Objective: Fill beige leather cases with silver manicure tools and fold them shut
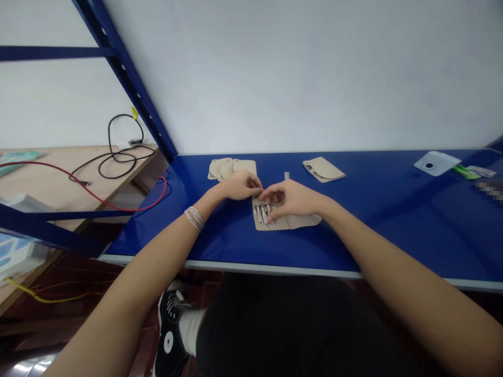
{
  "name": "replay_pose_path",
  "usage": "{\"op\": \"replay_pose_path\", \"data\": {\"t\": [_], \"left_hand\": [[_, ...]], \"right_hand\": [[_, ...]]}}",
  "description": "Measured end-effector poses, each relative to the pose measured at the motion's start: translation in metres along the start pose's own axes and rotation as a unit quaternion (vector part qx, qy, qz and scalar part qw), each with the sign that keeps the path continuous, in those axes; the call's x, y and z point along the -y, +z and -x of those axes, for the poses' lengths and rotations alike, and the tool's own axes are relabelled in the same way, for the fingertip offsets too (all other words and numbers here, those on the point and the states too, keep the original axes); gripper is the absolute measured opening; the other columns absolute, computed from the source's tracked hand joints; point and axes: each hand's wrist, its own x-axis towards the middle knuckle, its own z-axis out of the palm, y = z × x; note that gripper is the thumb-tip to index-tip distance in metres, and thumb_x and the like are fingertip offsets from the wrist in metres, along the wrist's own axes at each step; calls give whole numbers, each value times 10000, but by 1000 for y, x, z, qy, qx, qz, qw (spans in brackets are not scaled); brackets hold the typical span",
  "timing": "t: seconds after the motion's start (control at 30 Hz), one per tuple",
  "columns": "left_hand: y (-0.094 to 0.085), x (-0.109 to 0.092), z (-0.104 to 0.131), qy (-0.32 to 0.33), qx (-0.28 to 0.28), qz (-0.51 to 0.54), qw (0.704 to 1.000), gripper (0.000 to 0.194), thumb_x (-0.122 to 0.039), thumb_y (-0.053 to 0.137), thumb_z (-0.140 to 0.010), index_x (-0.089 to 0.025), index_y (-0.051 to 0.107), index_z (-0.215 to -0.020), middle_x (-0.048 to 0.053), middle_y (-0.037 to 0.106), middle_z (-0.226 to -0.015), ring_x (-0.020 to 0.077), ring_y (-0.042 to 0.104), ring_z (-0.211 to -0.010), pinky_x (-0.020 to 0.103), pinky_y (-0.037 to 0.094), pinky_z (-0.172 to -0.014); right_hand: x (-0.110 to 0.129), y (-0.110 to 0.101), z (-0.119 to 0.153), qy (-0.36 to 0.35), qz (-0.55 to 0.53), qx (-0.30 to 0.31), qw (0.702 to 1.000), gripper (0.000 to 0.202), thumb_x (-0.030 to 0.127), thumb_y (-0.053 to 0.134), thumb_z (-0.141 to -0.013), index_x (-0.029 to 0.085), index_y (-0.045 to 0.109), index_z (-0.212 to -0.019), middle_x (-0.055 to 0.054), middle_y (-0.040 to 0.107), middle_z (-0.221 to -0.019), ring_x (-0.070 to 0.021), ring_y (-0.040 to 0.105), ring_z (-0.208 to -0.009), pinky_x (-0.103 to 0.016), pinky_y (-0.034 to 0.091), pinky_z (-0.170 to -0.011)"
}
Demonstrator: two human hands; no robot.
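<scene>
A beige manicure case (304,222) lies unfolded on the blue table. Several small metal manicure tools (260,214), which look like nail clippers, sit side by side in its left part. My left hand (242,185) is at the case's upper left edge, fingers curled and thumb pointing right; what it pinches is hidden. Over the tools arches my right hand (296,199), bent fingers at the upper ends and thumb lower down, apparently around one tool. The fingertips of both hands nearly meet. Just behind the right hand, a small pale strip (286,175) is partly hidden.
Closed beige cases (222,168) lie overlapping behind my left hand, and another closed case (324,169) is at the back. Far right are a white device (437,163) and a green item (467,172). A blue rack post (135,89) and a red cable (98,198) stand left.
</scene>
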Motion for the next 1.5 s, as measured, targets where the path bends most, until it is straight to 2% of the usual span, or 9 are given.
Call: {"op": "replay_pose_path", "data": {"t": [0.17, 0.23, 0.43, 0.53, 0.67, 0.83, 1.1, 1.33, 1.5], "left_hand": [[-3, -6, 5, -67, 36, 68, 995, 439, -533, 540, -840, -149, 594, -635, -14, 474, -470, 75, 395, -372, 229, 308, -392], [-4, -9, 7, -74, 52, 110, 990, 509, -598, 510, -845, -154, 530, -598, -6, 480, -497, 78, 408, -371, 241, 329, -400], [-2, -15, 10, -4, 110, 135, 985, 449, -438, 800, -635, -151, 605, -921, 12, 619, -735, 128, 580, -617, 264, 440, -587], [7, -16, 9, 12, 73, 108, 991, 609, -316, 876, -487, -169, 537, -971, -23, 598, -736, 134, 557, -648, 256, 416, -583], [19, -15, 6, 12, 10, 124, 992, 618, -274, 863, -502, -181, 467, -967, -40, 580, -725, 121, 541, -617, 249, 407, -569], [23, -9, 1, 10, 18, 246, 969, 644, -186, 833, -566, -187, 420, -1061, -2, 637, -789, 143, 622, -673, 292, 482, -634], [19, -12, 4, 22, 28, 294, 955, 697, -135, 832, -566, -189, 407, -1116, 12, 653, -792, 166, 663, -703, 317, 521, -654], [25, -16, 3, 39, -32, 271, 961, 763, -114, 817, -559, -181, 373, -1177, -6, 632, -778, 143, 630, -666, 291, 503, -620], [28, -16, 2, 39, -71, 282, 956, 784, -87, 815, -538, -193, 354, -1162, -11, 646, -775, 123, 625, -631, 277, 489, -622]], "right_hand": [[-4, -4, -1, -17, -1, -44, 999, 514, 446, 812, -581, 193, 756, -1025, -42, 682, -858, -189, 578, -798, -314, 464, -722], [-7, -6, -2, -29, 1, -77, 997, 500, 438, 813, -586, 179, 750, -1009, -47, 678, -862, -190, 583, -800, -319, 469, -736], [-16, -8, -3, -11, -58, -96, 994, 496, 390, 839, -540, 178, 684, -961, -27, 638, -816, -163, 586, -703, -304, 490, -652], [-19, -9, -4, -7, -80, -111, 991, 511, 387, 847, -526, 184, 646, -951, -21, 644, -802, -161, 596, -689, -303, 495, -639], [-21, -9, -4, -10, -89, -147, 985, 467, 340, 847, -542, 177, 633, -924, -28, 664, -790, -164, 612, -693, -312, 508, -652], [-26, -6, -6, -10, -105, -146, 984, 429, 361, 840, -565, 176, 669, -912, -43, 692, -786, -192, 656, -725, -343, 541, -697], [-27, -7, -7, 8, -124, -124, 984, 464, 403, 824, -611, 168, 672, -981, -68, 714, -826, -204, 671, -746, -366, 561, -720], [-18, 6, -9, -36, -28, -239, 970, 314, 395, 731, -717, 175, 677, -935, -79, 689, -927, -213, 648, -824, -389, 537, -779], [-20, 5, -10, -85, -8, -256, 963, 278, 302, 738, -692, 188, 679, -938, -66, 669, -926, -205, 630, -808, -370, 517, -755]]}}
